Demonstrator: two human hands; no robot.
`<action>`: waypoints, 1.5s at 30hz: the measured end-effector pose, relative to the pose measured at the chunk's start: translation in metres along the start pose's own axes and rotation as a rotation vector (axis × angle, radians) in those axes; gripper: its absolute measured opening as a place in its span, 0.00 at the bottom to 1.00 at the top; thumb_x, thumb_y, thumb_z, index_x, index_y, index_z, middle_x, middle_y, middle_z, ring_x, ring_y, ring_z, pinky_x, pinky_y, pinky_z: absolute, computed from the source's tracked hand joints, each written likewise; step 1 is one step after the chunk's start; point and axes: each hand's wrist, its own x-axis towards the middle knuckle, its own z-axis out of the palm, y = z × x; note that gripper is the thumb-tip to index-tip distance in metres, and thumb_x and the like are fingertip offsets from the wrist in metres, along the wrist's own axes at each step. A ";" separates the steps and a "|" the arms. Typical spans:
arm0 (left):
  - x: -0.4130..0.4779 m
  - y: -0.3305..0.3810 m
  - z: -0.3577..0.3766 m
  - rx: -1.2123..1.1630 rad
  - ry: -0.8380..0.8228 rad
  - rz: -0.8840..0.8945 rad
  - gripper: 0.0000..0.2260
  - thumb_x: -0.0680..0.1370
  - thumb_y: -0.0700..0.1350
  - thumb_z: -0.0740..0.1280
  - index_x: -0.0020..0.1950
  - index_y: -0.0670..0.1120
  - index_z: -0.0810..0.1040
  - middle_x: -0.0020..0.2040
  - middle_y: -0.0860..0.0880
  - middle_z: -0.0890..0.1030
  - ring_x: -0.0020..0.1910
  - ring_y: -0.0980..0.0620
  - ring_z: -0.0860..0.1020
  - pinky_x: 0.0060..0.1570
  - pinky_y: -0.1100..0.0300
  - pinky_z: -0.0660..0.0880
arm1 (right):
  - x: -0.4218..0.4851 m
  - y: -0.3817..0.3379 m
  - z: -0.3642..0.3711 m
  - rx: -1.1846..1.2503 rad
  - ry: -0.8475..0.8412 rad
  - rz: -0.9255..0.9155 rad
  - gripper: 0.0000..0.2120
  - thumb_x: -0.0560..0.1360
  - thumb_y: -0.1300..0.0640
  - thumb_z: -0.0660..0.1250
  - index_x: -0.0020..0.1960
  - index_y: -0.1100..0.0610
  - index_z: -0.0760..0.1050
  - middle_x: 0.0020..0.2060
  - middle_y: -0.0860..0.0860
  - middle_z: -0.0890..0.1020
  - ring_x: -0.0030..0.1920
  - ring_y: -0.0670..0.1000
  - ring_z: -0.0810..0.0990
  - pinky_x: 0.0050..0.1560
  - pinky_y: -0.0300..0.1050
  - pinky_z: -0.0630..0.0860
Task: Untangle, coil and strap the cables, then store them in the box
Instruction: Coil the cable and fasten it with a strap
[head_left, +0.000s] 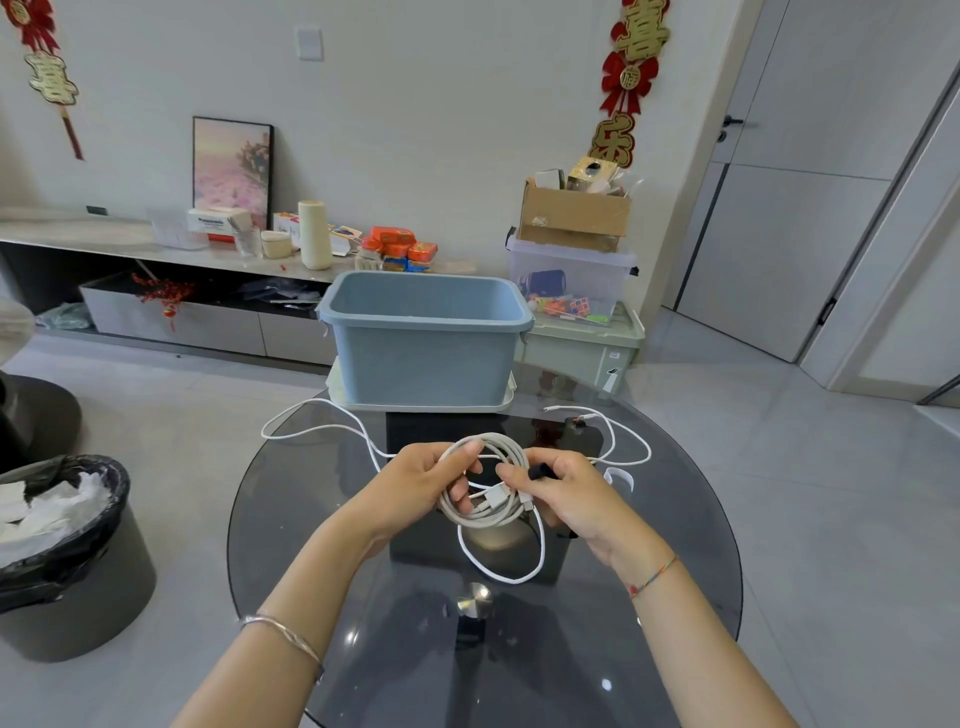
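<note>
My left hand (415, 480) grips a coiled white cable (501, 447) above the round glass table (311, 519), thumb on top of the loops. My right hand (566, 496) pinches the coil's right side and holds a black strap (540, 472) between its fingers. A loose loop of white cable (519, 574) hangs below the coil. Another white cable (322, 428) trails across the table to the left, and a thin one (623, 441) lies to the right. The blue box (423, 332) stands open at the table's far edge.
A white lid (415, 402) lies under the blue box. A bin (62, 551) lined with a black bag stands on the floor at left. Stacked storage boxes (574, 291) and a low shelf (156, 249) with clutter stand by the far wall.
</note>
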 end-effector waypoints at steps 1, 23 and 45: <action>0.000 -0.001 0.001 -0.068 -0.008 -0.007 0.20 0.71 0.62 0.64 0.41 0.45 0.75 0.24 0.53 0.69 0.27 0.56 0.73 0.46 0.60 0.76 | 0.000 0.000 0.000 0.017 -0.012 0.022 0.05 0.74 0.50 0.69 0.44 0.50 0.81 0.26 0.43 0.77 0.24 0.41 0.67 0.25 0.35 0.58; 0.006 0.000 0.015 0.032 0.153 -0.059 0.19 0.81 0.53 0.59 0.35 0.44 0.66 0.22 0.51 0.63 0.23 0.57 0.65 0.41 0.61 0.80 | 0.005 0.005 0.003 -0.097 0.072 -0.117 0.14 0.70 0.68 0.69 0.45 0.52 0.69 0.31 0.45 0.79 0.33 0.43 0.75 0.43 0.36 0.72; 0.004 0.001 0.013 0.057 0.105 -0.109 0.20 0.80 0.56 0.59 0.37 0.42 0.73 0.22 0.51 0.66 0.24 0.57 0.69 0.41 0.62 0.78 | 0.000 0.003 0.007 -0.411 0.238 -0.501 0.14 0.70 0.57 0.74 0.42 0.45 0.70 0.38 0.42 0.79 0.39 0.43 0.77 0.41 0.32 0.72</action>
